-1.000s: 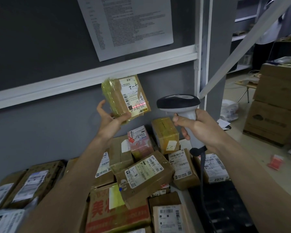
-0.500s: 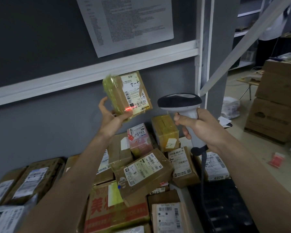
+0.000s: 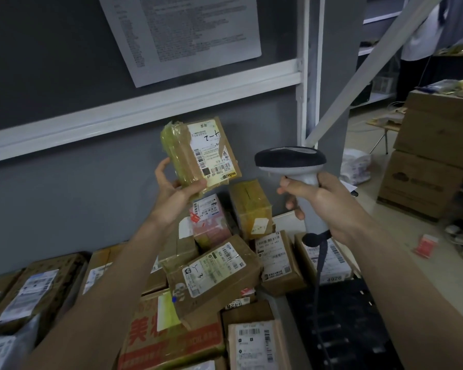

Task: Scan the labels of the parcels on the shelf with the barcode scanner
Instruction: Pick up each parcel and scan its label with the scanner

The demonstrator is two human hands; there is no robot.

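Observation:
My left hand (image 3: 175,192) holds up a small taped cardboard parcel (image 3: 198,153) in front of the grey back wall, its white label facing me. My right hand (image 3: 320,201) grips the handle of a grey barcode scanner (image 3: 292,162), whose dark head points left at the parcel from a short gap away. No red scan line shows on the label. Below my arms, several labelled parcels (image 3: 217,271) lie piled on the shelf.
A white shelf beam (image 3: 145,108) runs overhead with a printed sheet (image 3: 182,36) on the wall. A white upright post (image 3: 309,76) stands to the right. The scanner's dark cable (image 3: 317,273) hangs down. Large brown cartons (image 3: 436,156) stand on the floor at right.
The red scan line that lay across the label has gone. My left hand has tilted the parcel slightly; the scanner has stayed nearly still.

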